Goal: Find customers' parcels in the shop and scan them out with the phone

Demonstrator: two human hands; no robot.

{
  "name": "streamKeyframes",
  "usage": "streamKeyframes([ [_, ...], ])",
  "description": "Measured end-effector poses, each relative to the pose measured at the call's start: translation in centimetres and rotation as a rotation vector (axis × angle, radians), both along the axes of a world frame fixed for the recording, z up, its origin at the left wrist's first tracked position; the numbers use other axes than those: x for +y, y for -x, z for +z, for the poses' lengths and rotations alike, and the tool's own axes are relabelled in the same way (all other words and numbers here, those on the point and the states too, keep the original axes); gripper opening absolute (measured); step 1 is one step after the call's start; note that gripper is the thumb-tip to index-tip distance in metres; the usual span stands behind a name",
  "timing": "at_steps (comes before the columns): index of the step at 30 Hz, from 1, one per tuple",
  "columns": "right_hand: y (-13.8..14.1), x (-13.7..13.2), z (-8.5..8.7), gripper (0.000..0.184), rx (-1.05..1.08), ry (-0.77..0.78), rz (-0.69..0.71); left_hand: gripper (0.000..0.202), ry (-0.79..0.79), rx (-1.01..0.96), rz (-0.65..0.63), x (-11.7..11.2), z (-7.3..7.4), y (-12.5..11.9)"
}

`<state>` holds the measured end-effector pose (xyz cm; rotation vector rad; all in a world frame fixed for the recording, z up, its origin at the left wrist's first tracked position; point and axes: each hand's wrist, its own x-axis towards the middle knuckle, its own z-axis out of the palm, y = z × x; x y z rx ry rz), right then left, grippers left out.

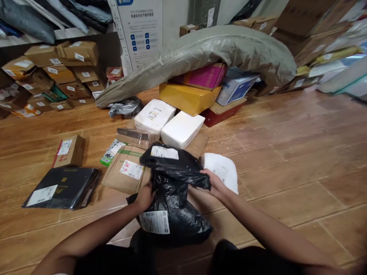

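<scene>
My right hand (214, 182) pinches the right corner of a black plastic parcel bag (187, 166) with a white label on its top. Below it, nearer to my body, is a second black parcel bag (183, 217), crumpled and shiny, its white label facing up. The fingers of my left hand (146, 196) are curled on this lower bag's upper left edge; their tips are partly hidden. Just left of the upper bag lies a flat cardboard box (114, 175) with a label. A white wrapped parcel (220, 168) sits beyond my right hand.
On the wooden floor are two white parcels (183, 128), a flat black package (61, 191), a small brown box (75, 151) and a yellow box (186, 95). A long grey wrapped bundle (229, 42) arches over several boxes. Stacked cartons (69, 72) stand back left.
</scene>
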<state>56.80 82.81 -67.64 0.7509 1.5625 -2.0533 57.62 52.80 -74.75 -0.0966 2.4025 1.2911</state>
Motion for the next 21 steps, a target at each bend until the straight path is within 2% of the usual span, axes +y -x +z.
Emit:
streamKeyframes([
  [2,0.4,1.4,2.1,0.012,0.021,0.015,-0.036,0.030,-0.045,-0.041,0.073,0.2,0.4,0.3],
  [4,-0.1,1.2,3.1,0.013,0.087,0.022,-0.005,0.037,-0.111,-0.099,0.173,1.0,1.0,0.7],
  [6,-1.3,-0.4,2.9,0.018,0.170,-0.005,0.134,0.045,-0.199,-0.168,0.265,2.4,2.2,1.1],
  [8,-2.5,-2.9,1.8,0.023,0.223,-0.025,0.276,0.049,-0.299,-0.253,0.314,4.0,3.7,1.1],
  [11,-3.5,-6.4,0.4,0.025,0.248,0.047,0.321,0.060,-0.629,-0.443,0.319,5.4,6.5,0.5],
  [13,-3.7,-8.0,0.4,0.026,0.267,0.097,0.385,0.067,-0.818,-0.450,0.280,5.3,8.4,-0.1],
  [14,-3.8,-8.5,0.8,0.027,0.282,0.107,0.452,0.068,-0.844,-0.405,0.260,5.0,9.3,-0.5],
  [17,-4.0,-9.9,3.2,0.033,0.327,0.128,0.653,0.068,-0.742,-0.270,0.262,3.5,12.0,-1.4],
  [19,-4.1,-10.9,5.5,0.035,0.401,0.151,0.779,0.064,-0.693,-0.244,0.354,1.8,13.8,-2.0],
  [21,-3.9,-12.0,7.4,0.030,0.628,0.217,0.960,0.062,-0.626,-0.171,0.505,-0.5,15.8,-2.9],
])
